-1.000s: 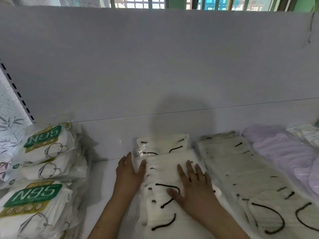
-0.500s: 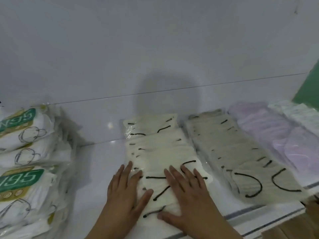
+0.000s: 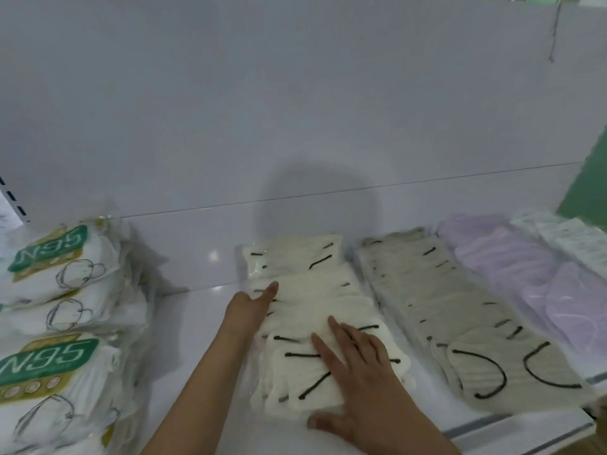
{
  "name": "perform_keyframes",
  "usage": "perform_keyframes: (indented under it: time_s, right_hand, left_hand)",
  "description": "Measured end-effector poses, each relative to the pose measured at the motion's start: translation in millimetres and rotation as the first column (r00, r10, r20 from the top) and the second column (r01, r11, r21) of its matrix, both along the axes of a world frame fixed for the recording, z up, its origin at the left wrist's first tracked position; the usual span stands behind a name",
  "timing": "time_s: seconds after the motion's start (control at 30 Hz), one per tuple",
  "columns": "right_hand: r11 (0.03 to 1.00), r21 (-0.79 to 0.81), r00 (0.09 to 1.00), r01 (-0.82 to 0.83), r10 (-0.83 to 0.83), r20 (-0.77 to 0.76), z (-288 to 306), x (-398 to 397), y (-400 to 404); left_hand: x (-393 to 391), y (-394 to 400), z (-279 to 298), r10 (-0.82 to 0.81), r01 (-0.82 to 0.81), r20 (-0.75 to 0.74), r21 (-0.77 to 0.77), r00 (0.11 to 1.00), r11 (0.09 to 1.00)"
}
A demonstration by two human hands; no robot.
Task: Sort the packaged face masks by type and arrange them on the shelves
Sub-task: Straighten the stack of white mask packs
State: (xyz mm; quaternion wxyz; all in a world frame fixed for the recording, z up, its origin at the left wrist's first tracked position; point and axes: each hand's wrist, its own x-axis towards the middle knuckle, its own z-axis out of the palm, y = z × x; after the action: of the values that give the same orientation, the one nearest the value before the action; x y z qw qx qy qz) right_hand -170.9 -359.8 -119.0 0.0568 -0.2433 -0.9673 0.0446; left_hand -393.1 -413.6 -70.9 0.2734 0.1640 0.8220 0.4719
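Squaring up the row of cream face masks (image 3: 312, 310) is the step in hand, judging by how both hands lie on it. The right hand (image 3: 358, 372) is spread flat, fingers straight, pressing down on the near packs of the row; the left hand (image 3: 253, 303) rests with straight fingers against the row's left edge, further back. Neither hand grips anything.

The cream row runs away from the hands along the white shelf (image 3: 197, 339), its packs overlapping like tiles, black ear loops showing. Just right of the right hand lies a similar row of grey face masks (image 3: 460, 310), close beside the cream one, and beyond that the lilac face masks (image 3: 512, 267). Well left of the left hand stand the stacked N95 mask packs (image 3: 59, 290).

To do this well, I would keep the right palm as the anchor and let the left hand's fingers nudge the edge inward, straightening the line. The clear wrappers look slippery, so light, even pressure should keep packs from sliding out of their overlap or fanning towards the grey row.
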Motion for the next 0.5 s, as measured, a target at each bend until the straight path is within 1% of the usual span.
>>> perform_keyframes:
  time_s: [0.07,0.13,0.3,0.37,0.4,0.43,0.5]
  right_hand:
    - [1.0,0.02,1.0,-0.017,0.017,0.009,-2.7,-2.7,2.4]
    - [0.998,0.048,1.0,-0.027,0.027,-0.001,-5.2,-4.6,3.2]
    - [0.995,0.097,0.995,-0.014,0.024,-0.099,-9.2,-9.2,5.1]
    - [0.991,0.129,0.989,-0.032,0.05,-0.14,-7.0,-12.0,7.3]
    - [0.99,0.139,0.986,-0.025,0.047,-0.157,-4.3,-13.4,7.6]
    - [0.99,0.14,0.985,-0.004,0.028,-0.172,-1.2,-15.1,7.4]
    - [0.992,0.113,0.983,0.053,-0.032,-0.182,-0.4,-18.3,6.7]
  left_hand:
    - [1.6,-1.1,1.4,0.006,-0.008,0.024,0.096,1.0,0.995]
    - [4.2,-2.0,-0.3,0.02,-0.016,-0.017,0.188,1.0,0.982]
    - [3.7,0.0,2.3,-0.02,0.056,-0.104,0.354,0.994,0.934]
    - [-5.6,2.0,2.0,-0.02,0.058,-0.095,0.415,0.995,0.908]
    - [-9.7,3.0,2.8,-0.029,0.06,-0.079,0.42,0.996,0.906]
    - [-14.2,4.4,2.5,-0.044,0.069,-0.075,0.391,0.996,0.918]
    - [-16.7,6.0,2.5,-0.053,0.079,-0.093,0.296,0.994,0.952]
